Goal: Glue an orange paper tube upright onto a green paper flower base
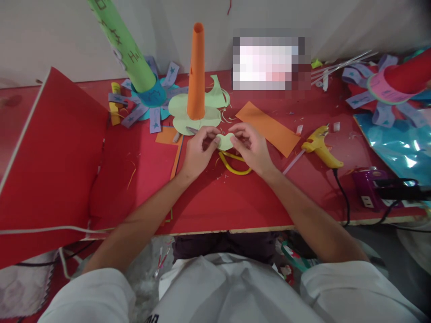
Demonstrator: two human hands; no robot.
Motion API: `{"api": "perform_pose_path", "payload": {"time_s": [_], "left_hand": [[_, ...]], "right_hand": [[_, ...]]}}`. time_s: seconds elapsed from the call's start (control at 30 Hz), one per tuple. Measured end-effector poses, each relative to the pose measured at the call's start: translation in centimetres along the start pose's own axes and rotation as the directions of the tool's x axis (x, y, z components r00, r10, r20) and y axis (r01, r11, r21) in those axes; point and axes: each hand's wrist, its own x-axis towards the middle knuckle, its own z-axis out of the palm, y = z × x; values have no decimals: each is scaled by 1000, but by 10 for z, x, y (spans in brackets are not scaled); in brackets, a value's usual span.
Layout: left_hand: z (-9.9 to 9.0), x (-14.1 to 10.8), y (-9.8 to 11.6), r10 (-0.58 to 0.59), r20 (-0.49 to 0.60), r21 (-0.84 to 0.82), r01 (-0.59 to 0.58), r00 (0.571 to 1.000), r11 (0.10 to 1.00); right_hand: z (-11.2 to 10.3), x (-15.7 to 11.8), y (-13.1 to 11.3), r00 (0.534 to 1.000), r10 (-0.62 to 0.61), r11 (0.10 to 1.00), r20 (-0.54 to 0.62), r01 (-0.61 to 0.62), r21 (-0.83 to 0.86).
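A small pale green paper cutout point(225, 142) with a notched top edge is held up between both hands. My left hand point(201, 148) pinches its left side, and my right hand point(251, 146) pinches its right side. Just below the cutout lie yellow scissor handles point(235, 170), partly covered by my right hand. Behind the hands stands an orange paper cone point(197, 76) on a pale green, scalloped paper base point(180, 121). A grey pen-like item point(191, 130) lies near my left fingers.
An orange paper strip point(269, 128) and a yellow glue gun point(321, 146) lie to the right, near a purple power box point(367, 188) with cords. A green paper tube point(131, 58) stands back left. A red board point(57, 166) rises at left; blue shiny sheet point(397, 143) at right.
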Motion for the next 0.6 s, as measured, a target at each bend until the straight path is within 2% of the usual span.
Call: {"api": "perform_pose_path", "payload": {"time_s": [0.13, 0.33, 0.6], "left_hand": [[0, 0, 1, -3, -24, -11, 3, 1000, 1000], [2, 0, 1, 6, 71, -54, -2, 997, 999], [1, 0, 0, 12, 64, -37, -10, 998, 999]], "right_hand": [[0, 2, 6, 1000, -17, 1000, 6, 18, -20], [0, 3, 7, 999, -32, 999, 1, 32, 28], [1, 5, 1, 1000, 12, 1000, 13, -12, 15]]}}
